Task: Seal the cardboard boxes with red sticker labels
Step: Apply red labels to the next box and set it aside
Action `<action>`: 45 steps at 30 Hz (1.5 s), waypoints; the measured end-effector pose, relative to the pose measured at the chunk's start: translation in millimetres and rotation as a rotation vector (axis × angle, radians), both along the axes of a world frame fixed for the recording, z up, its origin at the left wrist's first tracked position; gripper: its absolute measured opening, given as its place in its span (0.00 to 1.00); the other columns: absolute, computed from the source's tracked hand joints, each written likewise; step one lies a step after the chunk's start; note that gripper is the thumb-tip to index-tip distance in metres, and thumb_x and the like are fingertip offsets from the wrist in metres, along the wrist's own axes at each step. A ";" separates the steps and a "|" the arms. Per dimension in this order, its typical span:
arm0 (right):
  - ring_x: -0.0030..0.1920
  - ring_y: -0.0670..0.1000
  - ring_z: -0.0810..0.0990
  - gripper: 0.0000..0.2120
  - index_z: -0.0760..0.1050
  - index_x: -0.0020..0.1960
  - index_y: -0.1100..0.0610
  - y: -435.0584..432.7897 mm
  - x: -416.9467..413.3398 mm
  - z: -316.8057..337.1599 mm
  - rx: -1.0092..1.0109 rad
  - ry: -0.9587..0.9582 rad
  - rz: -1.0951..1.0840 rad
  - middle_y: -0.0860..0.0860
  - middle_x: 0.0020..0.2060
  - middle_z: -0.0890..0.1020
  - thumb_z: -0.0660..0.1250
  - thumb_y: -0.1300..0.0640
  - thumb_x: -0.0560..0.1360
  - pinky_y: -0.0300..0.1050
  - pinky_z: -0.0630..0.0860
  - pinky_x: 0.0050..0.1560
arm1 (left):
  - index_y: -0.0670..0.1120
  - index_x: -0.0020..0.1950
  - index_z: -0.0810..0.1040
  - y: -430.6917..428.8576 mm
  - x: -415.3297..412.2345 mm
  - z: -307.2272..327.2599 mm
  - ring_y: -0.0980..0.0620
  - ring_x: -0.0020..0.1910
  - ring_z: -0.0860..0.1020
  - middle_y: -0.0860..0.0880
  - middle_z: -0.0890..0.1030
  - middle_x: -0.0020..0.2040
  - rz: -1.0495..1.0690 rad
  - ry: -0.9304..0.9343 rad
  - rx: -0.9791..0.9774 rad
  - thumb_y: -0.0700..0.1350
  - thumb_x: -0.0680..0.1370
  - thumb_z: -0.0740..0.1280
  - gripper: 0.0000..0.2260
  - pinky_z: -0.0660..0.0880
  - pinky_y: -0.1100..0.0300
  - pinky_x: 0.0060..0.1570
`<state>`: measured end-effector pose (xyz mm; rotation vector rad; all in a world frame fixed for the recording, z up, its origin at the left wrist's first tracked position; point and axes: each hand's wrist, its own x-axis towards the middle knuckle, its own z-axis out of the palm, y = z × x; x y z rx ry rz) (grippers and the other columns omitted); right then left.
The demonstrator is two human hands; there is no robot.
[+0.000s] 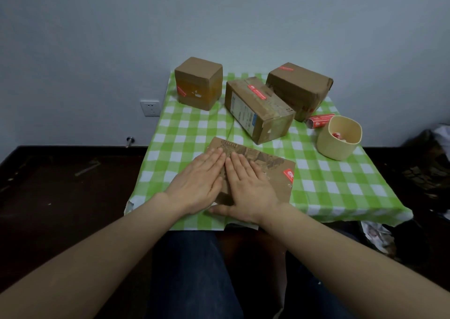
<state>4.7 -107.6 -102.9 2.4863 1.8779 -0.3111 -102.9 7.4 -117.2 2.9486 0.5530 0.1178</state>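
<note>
A flat printed cardboard box (270, 170) lies at the near edge of the table, with a red sticker label (288, 174) on its right corner. My left hand (199, 182) and my right hand (248, 184) press flat on its top, side by side with straight fingers. Three more cardboard boxes stand farther back: a cube box (198, 82) at the left, a long box (258, 109) in the middle, and a wide box (299, 89) at the right. Each bears a red sticker. A roll of red sticker labels (320, 120) lies beside the wide box.
The table wears a green and white checked cloth (328, 187). A beige round container (339, 137) with red and white scraps inside stands at the right. A wall socket (150, 108) is on the grey wall to the left. Dark clutter lies on the floor at the right.
</note>
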 end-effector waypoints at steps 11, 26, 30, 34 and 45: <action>0.76 0.53 0.36 0.53 0.35 0.76 0.60 2.6 0.0 0.4 0.006 -0.026 -0.028 0.56 0.76 0.38 0.56 0.28 0.69 0.52 0.37 0.75 | 0.46 0.78 0.45 3.4 -4.5 7.0 0.62 0.73 0.39 0.50 0.43 0.78 0.056 -0.001 -0.081 0.59 0.75 0.37 0.33 0.36 0.66 0.70; 0.70 0.55 0.65 0.26 0.61 0.74 0.58 -43.8 91.8 23.4 0.424 0.822 -0.784 0.56 0.71 0.66 0.60 0.62 0.76 0.50 0.66 0.68 | 0.47 0.77 0.37 -42.4 33.4 26.2 0.54 0.75 0.34 0.50 0.35 0.77 -0.272 0.206 0.081 0.72 0.69 0.59 0.51 0.28 0.57 0.69; 0.57 0.56 0.76 0.19 0.71 0.66 0.60 -49.2 94.7 12.5 0.443 1.200 -0.934 0.58 0.55 0.78 0.58 0.67 0.75 0.51 0.76 0.52 | 0.45 0.76 0.35 -43.0 54.7 28.3 0.52 0.75 0.35 0.47 0.36 0.77 -0.254 0.291 0.067 0.66 0.68 0.68 0.54 0.30 0.53 0.71; 0.51 0.52 0.76 0.18 0.73 0.64 0.60 -58.9 95.5 10.1 0.494 1.043 -0.797 0.55 0.53 0.78 0.61 0.67 0.75 0.46 0.75 0.54 | 0.46 0.75 0.32 -44.9 72.0 34.8 0.51 0.75 0.33 0.48 0.34 0.77 -0.237 0.408 0.015 0.66 0.64 0.71 0.59 0.33 0.45 0.72; 0.52 0.53 0.78 0.10 0.81 0.55 0.53 -63.0 112.5 25.7 0.229 0.261 -0.240 0.52 0.51 0.81 0.67 0.54 0.75 0.46 0.74 0.51 | 0.48 0.75 0.30 -50.7 77.9 24.4 0.52 0.74 0.32 0.49 0.32 0.76 -0.212 0.375 -0.007 0.68 0.62 0.71 0.61 0.33 0.47 0.73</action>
